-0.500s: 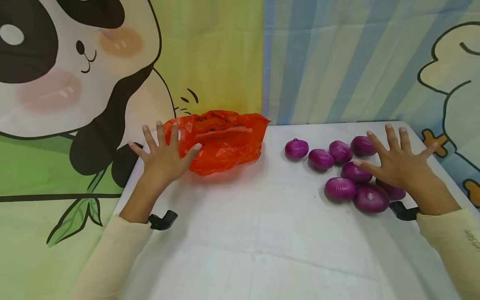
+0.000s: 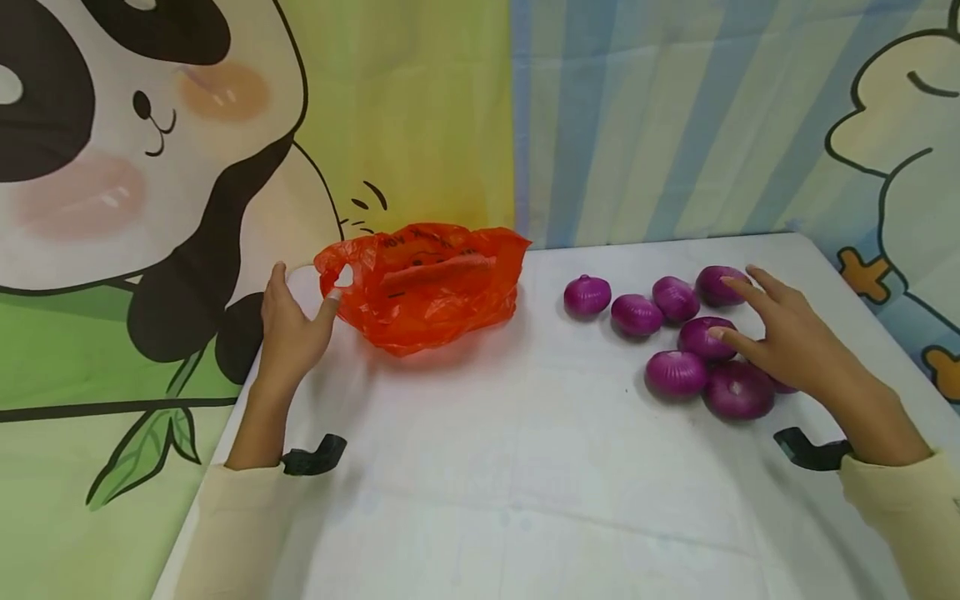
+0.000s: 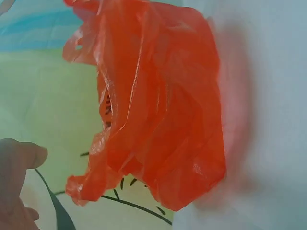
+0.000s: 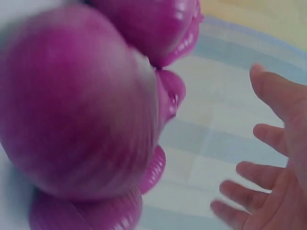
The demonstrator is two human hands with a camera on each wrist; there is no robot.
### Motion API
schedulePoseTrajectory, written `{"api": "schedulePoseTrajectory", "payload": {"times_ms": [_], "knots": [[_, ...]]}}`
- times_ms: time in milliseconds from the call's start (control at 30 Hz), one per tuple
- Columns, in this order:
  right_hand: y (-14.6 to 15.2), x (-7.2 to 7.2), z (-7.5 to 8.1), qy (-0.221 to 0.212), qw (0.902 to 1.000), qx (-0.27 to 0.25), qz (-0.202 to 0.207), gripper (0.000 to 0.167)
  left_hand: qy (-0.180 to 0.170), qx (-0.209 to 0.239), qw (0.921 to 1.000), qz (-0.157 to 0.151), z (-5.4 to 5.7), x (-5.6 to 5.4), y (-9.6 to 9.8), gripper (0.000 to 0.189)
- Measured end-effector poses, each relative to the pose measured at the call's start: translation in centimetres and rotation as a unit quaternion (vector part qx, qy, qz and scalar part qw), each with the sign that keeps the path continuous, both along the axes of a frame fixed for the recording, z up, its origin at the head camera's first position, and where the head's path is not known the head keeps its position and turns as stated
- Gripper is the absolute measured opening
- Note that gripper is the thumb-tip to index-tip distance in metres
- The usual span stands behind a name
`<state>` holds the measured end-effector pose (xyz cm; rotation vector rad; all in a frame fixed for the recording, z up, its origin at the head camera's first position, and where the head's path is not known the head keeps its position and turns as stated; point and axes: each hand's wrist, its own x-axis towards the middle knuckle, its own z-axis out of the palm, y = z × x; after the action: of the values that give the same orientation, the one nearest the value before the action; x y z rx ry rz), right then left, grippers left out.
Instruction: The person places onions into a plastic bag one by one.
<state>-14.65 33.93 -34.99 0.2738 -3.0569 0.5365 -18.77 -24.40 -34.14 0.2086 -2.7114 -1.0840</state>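
Note:
A crumpled red plastic bag (image 2: 431, 292) with black print stands on the white table. My left hand (image 2: 292, 342) is just left of its handle loop, thumb apart from the other fingers. In the left wrist view a gap shows between the left thumb (image 3: 34, 155) and the bag (image 3: 163, 105). Several purple onions (image 2: 675, 375) lie grouped at the right. Over the right edge of that group hangs my right hand (image 2: 806, 346), its fingers spread and slightly bent. The right wrist view shows this hand (image 4: 273, 182) holding nothing, apart from the onions (image 4: 81, 105).
The white table (image 2: 510, 475) stretches in front of both hands. Behind it hangs a printed cloth (image 2: 622, 117) with cartoon animals. A black wrist mount (image 2: 315, 457) juts inward from the left wrist, and a similar mount (image 2: 810, 450) from the right.
My left hand has moved away from in front of the bag to its left side, its fingers now closer together. The right hand has turned inward, with its fingers more bent, over the onions.

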Motion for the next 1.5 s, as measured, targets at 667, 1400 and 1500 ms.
{"api": "schedulePoseTrajectory", "payload": {"times_ms": [667,1400,1500], "knots": [[-3.2,1.7,-2.8,-0.055,0.9878,-0.117,0.087,0.067,-0.085,0.258,0.9614,0.045,-2.3,-0.8,1.3,0.082],[-4.6,1.5,-3.8,-0.058,0.9874,-0.051,0.138,0.059,-0.036,0.274,0.9591,0.060,-3.4,-0.4,2.6,0.060],[-4.8,1.3,-3.6,-0.055,0.9869,-0.057,0.141,0.060,-0.033,0.276,0.9590,0.055,-3.3,-0.3,2.7,0.060]]}}
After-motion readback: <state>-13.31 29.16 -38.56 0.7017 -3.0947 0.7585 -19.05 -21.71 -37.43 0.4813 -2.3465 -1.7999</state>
